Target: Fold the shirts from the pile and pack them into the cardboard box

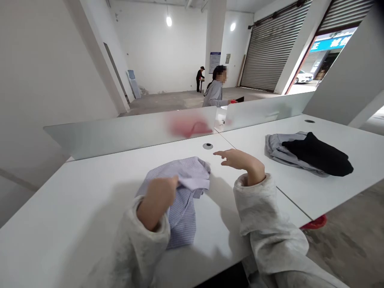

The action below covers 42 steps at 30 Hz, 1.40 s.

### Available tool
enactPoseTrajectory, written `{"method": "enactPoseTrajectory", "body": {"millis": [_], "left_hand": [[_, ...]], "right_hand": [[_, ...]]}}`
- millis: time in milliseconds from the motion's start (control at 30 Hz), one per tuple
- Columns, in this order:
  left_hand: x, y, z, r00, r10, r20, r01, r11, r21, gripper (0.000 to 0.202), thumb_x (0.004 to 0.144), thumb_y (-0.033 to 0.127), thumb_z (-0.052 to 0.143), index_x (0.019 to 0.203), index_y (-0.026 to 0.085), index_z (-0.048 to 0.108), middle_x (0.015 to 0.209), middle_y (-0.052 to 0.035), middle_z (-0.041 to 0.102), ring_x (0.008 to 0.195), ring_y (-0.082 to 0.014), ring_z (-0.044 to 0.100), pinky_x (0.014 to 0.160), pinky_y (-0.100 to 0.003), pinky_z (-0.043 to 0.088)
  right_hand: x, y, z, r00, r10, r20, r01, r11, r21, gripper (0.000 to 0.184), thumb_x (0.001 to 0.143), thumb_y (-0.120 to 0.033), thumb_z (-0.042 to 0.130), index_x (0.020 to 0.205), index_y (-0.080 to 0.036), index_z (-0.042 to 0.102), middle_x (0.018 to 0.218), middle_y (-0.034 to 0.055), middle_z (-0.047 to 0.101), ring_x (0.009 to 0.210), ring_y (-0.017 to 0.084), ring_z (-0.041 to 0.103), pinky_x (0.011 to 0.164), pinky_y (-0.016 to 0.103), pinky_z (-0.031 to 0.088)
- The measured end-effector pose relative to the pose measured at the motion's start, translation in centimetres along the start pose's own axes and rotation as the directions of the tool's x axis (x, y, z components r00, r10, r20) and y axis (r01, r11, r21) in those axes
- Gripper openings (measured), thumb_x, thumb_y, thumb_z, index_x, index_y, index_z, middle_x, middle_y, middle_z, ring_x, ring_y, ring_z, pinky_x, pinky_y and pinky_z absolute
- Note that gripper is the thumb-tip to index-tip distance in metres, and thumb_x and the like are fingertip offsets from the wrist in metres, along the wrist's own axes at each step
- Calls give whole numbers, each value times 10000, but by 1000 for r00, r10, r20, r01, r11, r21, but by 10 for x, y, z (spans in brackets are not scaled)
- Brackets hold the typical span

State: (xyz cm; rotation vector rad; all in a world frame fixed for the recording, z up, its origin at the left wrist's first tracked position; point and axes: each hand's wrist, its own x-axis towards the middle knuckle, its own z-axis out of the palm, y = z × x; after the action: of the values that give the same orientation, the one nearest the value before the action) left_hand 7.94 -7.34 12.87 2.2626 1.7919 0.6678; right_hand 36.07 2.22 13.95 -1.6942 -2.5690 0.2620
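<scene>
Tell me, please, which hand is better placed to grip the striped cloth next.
Probably the right hand: open and empty beside the striped cloth, while the left hand already grips it.

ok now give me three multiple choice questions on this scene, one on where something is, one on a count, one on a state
1. Where does the black cloth garment lie?
A. On the folded grey garment
B. On the floor
C. Hanging over the divider

2. How many people stand beyond the pale glossy divider panel?
A. One
B. Two
C. Four

3. How is the right hand?
A. Clenched on the black garment
B. Flat on the grey garment
C. Open, holding nothing

Answers:
1. A: it lies across the grey garment.
2. B: a person in a grey hoodie and a dark-clad person further back.
3. C: its fingers spread, while the left hand pinches the blue-and-white striped shirt.
</scene>
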Motion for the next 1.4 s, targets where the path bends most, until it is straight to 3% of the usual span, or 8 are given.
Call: {"method": "enactPoseTrajectory", "body": {"millis": [233,433,600,833,967,1100,1200,1400], "left_hand": [[-20,-6,-75,804,-217,-554,127,972,-196,311,887,449,367,703,222,472,517,41,451,493,-127,410,495,-236,303],[-18,-9,-79,905,-369,-213,98,667,-739,364,735,548,582,923,239,541,533,60,509,466,-124,470,445,-223,374],[-8,-26,-84,919,-363,-152,69,529,-846,433,716,495,628,1067,254,548,728,25,637,595,-141,587,538,-232,470],[-28,-33,-81,950,134,282,12,887,-461,578,610,301,719,1177,326,608,1030,-34,699,893,-257,643,769,-309,494],[-26,-31,-66,952,137,273,-108,987,-118,456,701,213,516,1137,308,608,1027,-32,695,905,-252,634,797,-320,450],[-12,-42,-70,998,-25,-65,32,992,119,217,774,228,363,798,237,579,760,-37,638,731,-224,591,684,-305,410],[-5,-53,-79,921,-206,-330,218,976,0,232,779,234,318,820,249,546,689,-2,575,657,-202,535,617,-278,372],[-6,-67,-86,912,-263,-316,160,935,-316,209,737,242,363,784,244,567,728,20,574,683,-169,512,592,-240,352]], "right_hand": [[5,-44,11,960,-276,-44,278,959,54,979,690,-248,717,1485,-247,144,1476,190,304,1069,279,584,846,351,449],[-1,-108,18,728,-620,-292,670,734,110,479,845,-312,532,1308,-258,419,1225,89,568,898,193,598,774,328,446],[11,-109,21,749,-489,-447,605,780,160,201,878,-181,396,1018,-199,540,860,41,632,628,142,521,591,266,381],[7,-84,-1,609,21,-793,478,788,388,176,916,-253,340,940,-213,510,892,49,631,790,174,568,720,282,418],[-12,-85,-10,513,129,-849,407,834,372,188,921,-270,321,977,-237,497,905,51,633,754,185,577,693,296,425],[-22,-82,-17,594,61,-802,379,858,346,200,918,-277,348,1017,-239,518,907,51,646,772,198,589,709,298,427],[-21,-79,-21,675,-23,-738,404,848,344,207,903,-251,362,1000,-226,543,879,40,653,773,192,593,721,285,424],[-24,-74,-26,761,-259,-595,541,759,361,266,908,-232,340,993,-201,591,925,33,652,815,171,584,754,279,429]]}}
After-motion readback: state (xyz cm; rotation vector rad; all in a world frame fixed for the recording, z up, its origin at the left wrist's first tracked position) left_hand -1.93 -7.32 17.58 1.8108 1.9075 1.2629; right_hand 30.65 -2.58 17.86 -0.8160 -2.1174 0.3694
